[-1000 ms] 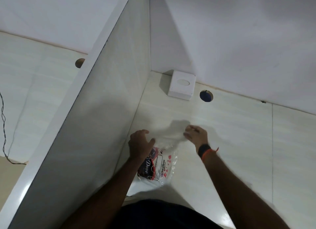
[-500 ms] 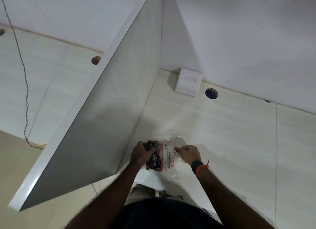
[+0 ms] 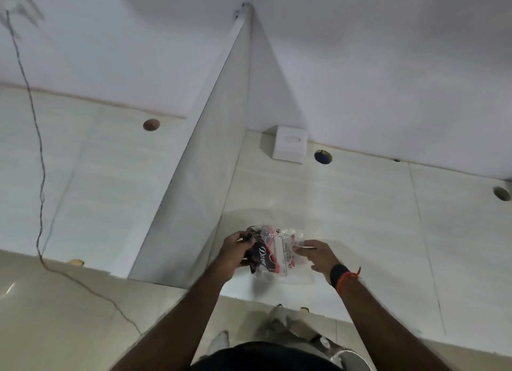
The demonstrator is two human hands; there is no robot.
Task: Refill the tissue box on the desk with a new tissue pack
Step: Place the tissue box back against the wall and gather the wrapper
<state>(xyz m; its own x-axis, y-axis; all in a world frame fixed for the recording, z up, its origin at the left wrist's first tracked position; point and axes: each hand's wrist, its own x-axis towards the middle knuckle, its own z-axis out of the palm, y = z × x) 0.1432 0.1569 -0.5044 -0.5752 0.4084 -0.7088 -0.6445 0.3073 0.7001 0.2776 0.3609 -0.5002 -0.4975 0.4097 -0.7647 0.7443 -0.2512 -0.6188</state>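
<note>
A clear plastic tissue pack (image 3: 273, 253) with a black and red "Dove" label is held just above the desk's front part. My left hand (image 3: 235, 247) grips its dark left end. My right hand (image 3: 315, 255) pinches its clear right side; that wrist wears a black band and an orange thread. The white square tissue box (image 3: 289, 144) with an oval slot on top stands far back in the corner, against the wall and next to the partition. Both hands are well in front of it.
A tall white partition (image 3: 205, 165) borders the desk (image 3: 360, 218) on the left. Round cable holes (image 3: 323, 157) sit right of the box and at the far right (image 3: 501, 193). A thin black cable (image 3: 41, 176) hangs over the neighbouring desk. Floor and my legs show below.
The view has pulled back and down. Both hands closed on the pack and drew it toward the desk's front edge, away from the box.
</note>
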